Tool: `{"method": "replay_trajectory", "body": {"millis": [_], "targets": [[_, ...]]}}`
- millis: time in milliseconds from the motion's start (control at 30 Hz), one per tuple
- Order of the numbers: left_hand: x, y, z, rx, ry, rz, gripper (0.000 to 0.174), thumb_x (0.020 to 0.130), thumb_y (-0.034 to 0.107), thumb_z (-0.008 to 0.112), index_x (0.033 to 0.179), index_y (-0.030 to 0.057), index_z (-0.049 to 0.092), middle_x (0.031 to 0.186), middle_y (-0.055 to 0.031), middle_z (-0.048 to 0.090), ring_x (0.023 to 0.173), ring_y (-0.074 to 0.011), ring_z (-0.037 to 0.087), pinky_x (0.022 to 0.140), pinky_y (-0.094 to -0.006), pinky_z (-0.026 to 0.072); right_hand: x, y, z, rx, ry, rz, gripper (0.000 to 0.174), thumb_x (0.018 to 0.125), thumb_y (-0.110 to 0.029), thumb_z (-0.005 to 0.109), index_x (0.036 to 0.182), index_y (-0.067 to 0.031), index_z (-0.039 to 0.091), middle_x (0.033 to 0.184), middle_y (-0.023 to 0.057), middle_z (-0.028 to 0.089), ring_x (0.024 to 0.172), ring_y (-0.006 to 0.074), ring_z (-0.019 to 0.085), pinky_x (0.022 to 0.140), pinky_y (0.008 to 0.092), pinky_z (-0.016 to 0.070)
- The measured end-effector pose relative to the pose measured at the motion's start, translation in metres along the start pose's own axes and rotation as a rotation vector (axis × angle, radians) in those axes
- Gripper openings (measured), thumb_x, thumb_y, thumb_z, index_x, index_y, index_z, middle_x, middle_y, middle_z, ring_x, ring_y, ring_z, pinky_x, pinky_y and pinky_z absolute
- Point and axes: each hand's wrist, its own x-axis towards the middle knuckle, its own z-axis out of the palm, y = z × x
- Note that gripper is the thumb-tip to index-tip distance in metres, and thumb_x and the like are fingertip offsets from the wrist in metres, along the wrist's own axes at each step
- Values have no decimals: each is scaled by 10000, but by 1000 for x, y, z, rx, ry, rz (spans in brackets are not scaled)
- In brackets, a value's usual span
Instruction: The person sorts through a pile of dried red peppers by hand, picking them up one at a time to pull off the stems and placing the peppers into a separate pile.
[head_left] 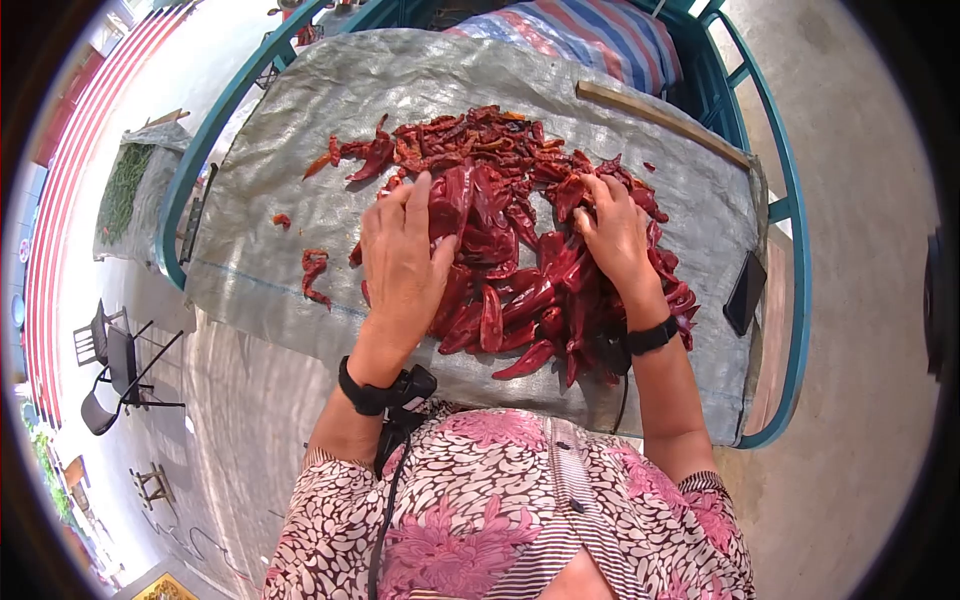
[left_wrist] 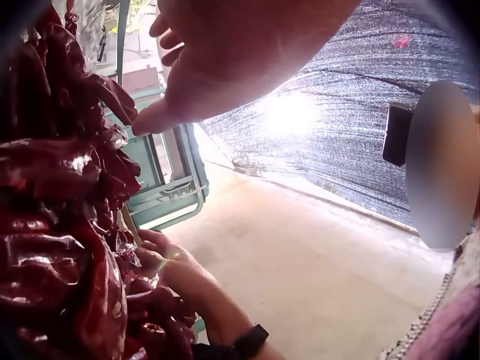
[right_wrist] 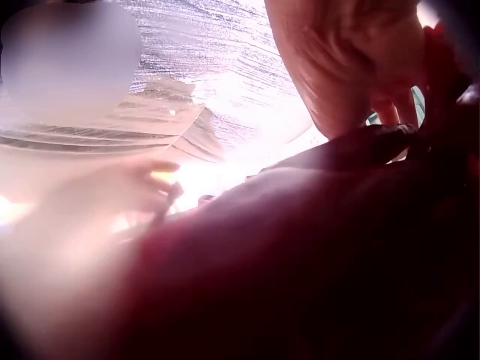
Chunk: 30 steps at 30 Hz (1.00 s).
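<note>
Red peppers (head_left: 505,300), glossy and wrinkled, lie heaped on a grey woven sheet (head_left: 260,180); smaller, shrivelled ones cover the far side. The left hand (head_left: 405,250) rests at the heap's left side, fingers extended beside a large dark-red pepper (head_left: 452,205). On the right side, the right hand (head_left: 615,235) touches peppers with slightly bent, spread fingers; the fingertips are partly hidden. The left wrist view shows the left hand (left_wrist: 225,60) above peppers (left_wrist: 60,262) and the right hand (left_wrist: 184,274) farther off. Blurred red peppers (right_wrist: 300,247) lie below the right hand (right_wrist: 345,60).
Teal rails (head_left: 800,290) surround the sheet. A wooden strip (head_left: 660,122) lies along the far edge, with a striped bag (head_left: 590,40) beyond. A black phone-like object (head_left: 744,293) lies at right. Loose pepper pieces (head_left: 315,278) are at left; a folding chair (head_left: 122,365) stands on the floor.
</note>
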Motion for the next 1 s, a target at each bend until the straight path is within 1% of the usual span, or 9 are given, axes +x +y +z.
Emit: {"method": "replay_trajectory", "body": {"millis": [33, 267, 400, 533, 567, 667, 800, 900, 1000], "targets": [[-1, 3, 0, 112, 47, 16, 713, 789, 102, 806, 1447, 79, 533, 1417, -156, 503, 1353, -376, 404, 1140, -464, 343, 2, 6, 5, -34, -2, -42, 558, 855, -171, 752, 1386, -159, 583, 1354, 114, 579, 1200, 327, 588, 1019, 504, 417], [-19, -7, 34, 59, -313, 323, 672, 803, 145, 801, 1432, 166, 567, 1495, -100, 498, 1425, -363, 388, 1144, -517, 309, 9, 7, 17, -75, 9, -149, 461, 846, -151, 722, 1297, -151, 626, 1137, 93, 685, 1134, 311, 621, 1036, 491, 397], [-21, 2, 32, -20, -363, 367, 517, 824, 144, 781, 1320, 158, 637, 1478, -72, 532, 1435, -357, 389, 1146, -514, 298, 14, 6, 10, 61, 21, -145, 311, 849, -119, 707, 1157, -134, 667, 1015, 68, 707, 1050, 286, 645, 1027, 479, 397], [-18, 2, 33, -226, -519, 405, 449, 825, 133, 777, 1258, 141, 662, 1414, -83, 584, 1399, -392, 443, 1126, -502, 382, 12, -5, -11, 127, 138, -116, 245, 858, -106, 697, 1102, -122, 682, 969, 61, 703, 1005, 275, 650, 1017, 463, 396], [-18, -3, 37, -288, -517, 458, 454, 821, 137, 784, 1258, 126, 660, 1384, -88, 604, 1373, -401, 474, 1113, -473, 421, 9, -11, -20, 131, 198, -167, 279, 842, -77, 711, 1117, -106, 679, 977, 65, 704, 929, 274, 660, 949, 433, 443], [-17, 6, 39, -360, -406, 277, 471, 815, 143, 795, 1265, 113, 657, 1346, -87, 630, 1358, -377, 489, 1086, -445, 441, -4, -32, -44, 341, 202, -135, 296, 829, -25, 730, 1117, -67, 676, 994, 92, 705, 882, 280, 681, 864, 407, 509], [-8, 34, 28, -137, -79, 242, 512, 811, 250, 828, 1271, 99, 659, 1173, -92, 677, 1130, -310, 588, 1072, -479, 360, -25, -63, -58, 573, 92, -108, 287, 833, 25, 733, 1109, -20, 668, 1012, 128, 702, 893, 271, 705, 789, 363, 555], [-7, 26, 41, -143, -112, 297, 490, 824, 269, 820, 1253, 84, 672, 1018, -70, 688, 1012, -267, 610, 1073, -484, 326, -32, -65, -56, 613, 71, -184, 302, 867, 25, 708, 1160, -16, 646, 1017, 127, 701, 893, 250, 712, 752, 338, 561], [-7, 23, 40, -148, -116, 274, 445, 850, 241, 796, 1244, 72, 676, 936, -70, 691, 957, -258, 618, 1066, -484, 333, -34, -61, -59, 761, -83, 155, 311, 879, -17, 701, 1184, -34, 644, 1014, 117, 711, 933, 262, 700, 842, 349, 536]]}}
